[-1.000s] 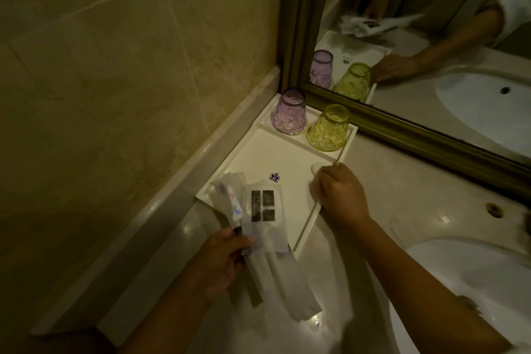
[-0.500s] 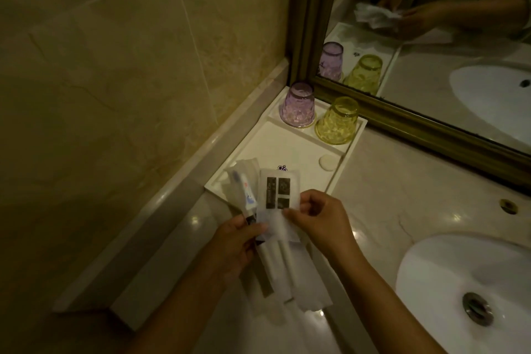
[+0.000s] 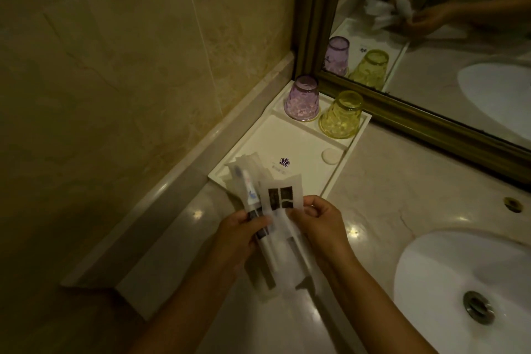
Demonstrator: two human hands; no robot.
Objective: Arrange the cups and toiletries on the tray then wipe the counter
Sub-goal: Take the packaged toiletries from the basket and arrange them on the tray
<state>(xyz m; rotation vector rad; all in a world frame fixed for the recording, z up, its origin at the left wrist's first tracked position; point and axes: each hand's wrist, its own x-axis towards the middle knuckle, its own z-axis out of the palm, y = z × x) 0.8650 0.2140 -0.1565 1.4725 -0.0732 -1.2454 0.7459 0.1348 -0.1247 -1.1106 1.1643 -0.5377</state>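
Several wrapped toiletry packets [image 3: 280, 227] are held fanned above the counter [image 3: 385, 190], at the near end of a white tray [image 3: 339, 172]. The left hand [image 3: 238, 236] grips their left side, fingers curled round the wrappers. The right hand [image 3: 319, 221] pinches the right edge between thumb and fingers. Beyond the fingertips, a purple cup [image 3: 302, 98] and a yellow cup [image 3: 341, 114] stand upside down at the tray's far end, near a small round soap [image 3: 330, 156].
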